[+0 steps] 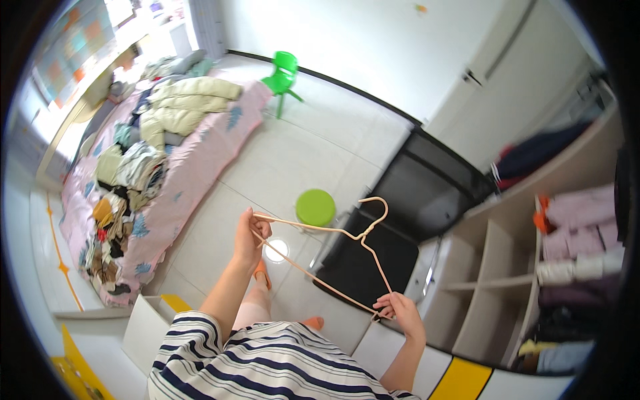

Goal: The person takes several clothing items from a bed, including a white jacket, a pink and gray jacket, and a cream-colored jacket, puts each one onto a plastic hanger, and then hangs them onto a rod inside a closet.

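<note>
Between my two hands is a peach-coloured clothes hanger [313,275], held out in front of my body. My left hand [251,235] grips its left corner, and my right hand [400,310] grips its right corner. The hook points away from me and curves over a black chair seat [370,260]. No garment hangs on the hanger. A round green stool [315,207] stands on the floor just beyond the hanger's upper left arm.
To the left, a bed with a pink sheet [200,172] bears a puffy pale jacket [185,105] and heaped clothes [140,167]. A green chair [283,75] stands near the wall. At right, an open wardrobe [487,285] has compartments and folded clothes [575,230]. An open drawer [145,325] juts out at lower left.
</note>
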A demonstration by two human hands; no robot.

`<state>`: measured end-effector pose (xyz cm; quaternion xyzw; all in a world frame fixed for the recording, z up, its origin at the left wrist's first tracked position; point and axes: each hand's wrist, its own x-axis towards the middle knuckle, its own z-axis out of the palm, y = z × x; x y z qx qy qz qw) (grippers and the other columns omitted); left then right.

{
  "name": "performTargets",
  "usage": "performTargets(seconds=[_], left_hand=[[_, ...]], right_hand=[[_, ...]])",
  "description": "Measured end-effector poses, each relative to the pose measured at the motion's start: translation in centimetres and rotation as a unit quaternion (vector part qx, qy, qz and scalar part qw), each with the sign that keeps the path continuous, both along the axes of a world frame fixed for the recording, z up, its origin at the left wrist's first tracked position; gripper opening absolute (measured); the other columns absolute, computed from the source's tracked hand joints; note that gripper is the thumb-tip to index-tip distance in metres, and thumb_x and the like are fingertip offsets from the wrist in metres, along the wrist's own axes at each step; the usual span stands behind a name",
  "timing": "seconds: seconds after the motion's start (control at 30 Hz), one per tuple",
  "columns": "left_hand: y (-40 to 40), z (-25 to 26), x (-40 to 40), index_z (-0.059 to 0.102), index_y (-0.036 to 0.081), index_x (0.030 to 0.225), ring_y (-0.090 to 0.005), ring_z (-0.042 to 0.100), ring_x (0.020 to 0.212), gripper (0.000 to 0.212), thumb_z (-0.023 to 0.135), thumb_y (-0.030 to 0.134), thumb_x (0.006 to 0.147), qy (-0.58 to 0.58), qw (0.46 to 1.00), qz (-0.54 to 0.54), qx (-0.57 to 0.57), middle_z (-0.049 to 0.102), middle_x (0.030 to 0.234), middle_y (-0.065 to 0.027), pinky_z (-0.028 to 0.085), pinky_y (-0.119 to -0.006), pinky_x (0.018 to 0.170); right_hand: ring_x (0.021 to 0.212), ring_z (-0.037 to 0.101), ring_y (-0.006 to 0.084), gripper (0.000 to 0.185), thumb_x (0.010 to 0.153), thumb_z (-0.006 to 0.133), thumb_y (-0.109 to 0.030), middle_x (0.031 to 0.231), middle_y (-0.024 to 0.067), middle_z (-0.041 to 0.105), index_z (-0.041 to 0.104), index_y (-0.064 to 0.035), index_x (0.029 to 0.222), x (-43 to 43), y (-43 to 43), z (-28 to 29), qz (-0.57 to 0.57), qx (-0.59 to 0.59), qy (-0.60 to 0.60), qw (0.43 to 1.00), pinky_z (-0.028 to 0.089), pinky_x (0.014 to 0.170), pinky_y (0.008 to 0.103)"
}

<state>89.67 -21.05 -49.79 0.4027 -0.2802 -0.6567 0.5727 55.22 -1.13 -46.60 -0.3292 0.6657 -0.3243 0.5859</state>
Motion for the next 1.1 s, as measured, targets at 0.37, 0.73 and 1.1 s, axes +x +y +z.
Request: performTargets(seconds=[0.37,0.73,1.1], left_hand=[[-11.6,0.5,38.8,0.06,0.005,0.069,-0.0108,0.04,0.046,0.048,0.037,0.034,0.099,-0.019,0.937,0.343,-0.064,0.044,0.045,-0.0004,0.036,-0.026,0.051],[-28.2,-3.9,48.6,0.056,0.005,0.071,-0.01,0.046,0.046,0.044,0.037,0.03,0.102,0.051,0.904,0.42,-0.062,0.059,0.058,-0.0065,0.042,-0.025,0.052],[-54.2,-1.9,47.3,0.06,0.008,0.061,-0.0074,0.041,0.043,0.057,0.036,0.042,0.1,0.001,0.91,0.415,-0.01,0.048,0.048,0.0004,0.029,-0.022,0.043]], right_hand=[[0.073,0.058,0.0112,0.033,0.099,0.047,-0.026,0.093,0.0056,0.068,0.064,0.001,0.107,33.1,-37.6,0.7,0.341,-0.061,-0.036,0.937,0.048,0.069,0.0248],[0.089,0.059,0.0121,0.034,0.094,0.059,-0.024,0.097,0.0052,0.065,0.059,-0.0022,0.12,45.3,-60.4,1.5,0.417,-0.063,0.006,0.907,0.047,0.079,0.0255],[0.08,0.058,0.0116,0.043,0.097,0.052,-0.018,0.101,0.0087,0.066,0.046,-0.0031,0.136,53.1,-89.3,2.1,0.594,-0.063,-0.107,0.795,0.045,0.08,0.0252]])
